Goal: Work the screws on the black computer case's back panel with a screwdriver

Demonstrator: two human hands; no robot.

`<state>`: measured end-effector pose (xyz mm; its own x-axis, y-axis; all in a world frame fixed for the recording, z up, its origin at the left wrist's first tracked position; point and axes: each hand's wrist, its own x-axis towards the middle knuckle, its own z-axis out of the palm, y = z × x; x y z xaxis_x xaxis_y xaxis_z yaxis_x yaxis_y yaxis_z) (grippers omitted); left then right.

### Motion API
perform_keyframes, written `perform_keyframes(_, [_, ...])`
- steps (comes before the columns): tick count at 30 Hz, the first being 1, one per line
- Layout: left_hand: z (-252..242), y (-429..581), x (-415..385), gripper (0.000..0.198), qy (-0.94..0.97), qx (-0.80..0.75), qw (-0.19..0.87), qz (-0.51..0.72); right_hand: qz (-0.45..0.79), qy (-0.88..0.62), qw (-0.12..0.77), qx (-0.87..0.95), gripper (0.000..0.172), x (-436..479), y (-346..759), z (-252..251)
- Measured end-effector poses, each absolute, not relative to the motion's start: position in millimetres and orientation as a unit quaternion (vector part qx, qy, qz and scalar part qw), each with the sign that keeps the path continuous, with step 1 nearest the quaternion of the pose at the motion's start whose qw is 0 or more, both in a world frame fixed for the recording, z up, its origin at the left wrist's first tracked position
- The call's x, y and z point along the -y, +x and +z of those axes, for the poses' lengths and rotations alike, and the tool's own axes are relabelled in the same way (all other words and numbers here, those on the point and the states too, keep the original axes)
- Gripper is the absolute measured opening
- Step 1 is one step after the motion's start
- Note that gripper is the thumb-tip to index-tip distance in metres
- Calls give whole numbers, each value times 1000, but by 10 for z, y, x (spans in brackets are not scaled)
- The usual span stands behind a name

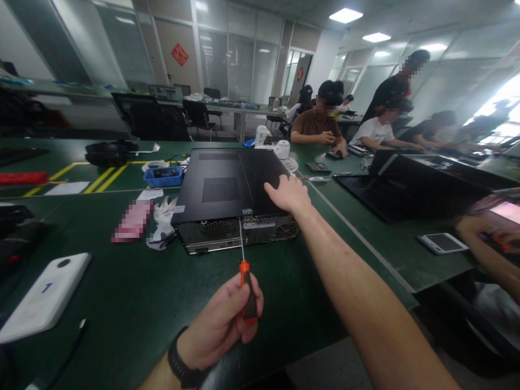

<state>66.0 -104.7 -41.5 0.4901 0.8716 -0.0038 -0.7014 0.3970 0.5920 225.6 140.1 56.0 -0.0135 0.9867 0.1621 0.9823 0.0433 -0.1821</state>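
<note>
A black desktop computer case (219, 168) lies flat on the green table, its rear panel with vents and ports turned towards me. My left hand (233, 309) is closed around the handle of a red and black screwdriver (249, 295). The thin shaft points away from me, and its tip meets the upper edge of the rear panel near the middle. Whether a screw sits under the tip is too small to tell. My right hand (288, 193) rests on the right part of the case's top cover, fingers spread.
Left of the case lie white gloves (162, 222), a pink packet (133, 220) and a blue tray (163, 176) with small parts. A white power bank (46, 295) is nearer left. On the right are another open case (439, 181), a phone (442, 243) and a co-worker's hands (491, 227).
</note>
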Motion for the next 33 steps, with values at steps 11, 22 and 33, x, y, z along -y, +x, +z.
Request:
perform_keyframes(11, [-355,622,1079,32,218,-133,863,435,13,-690,128,712,75,-1412,2254,550])
perform_keyframes(22, [-387,636,1097,28,265,-137,834,463,13,-691,127,712,73,-1413,2254,554])
perform_keyframes(33, [-405,647,1094,28,269,-147,826,473,6,-691,127,712,73,-1416,2258,542])
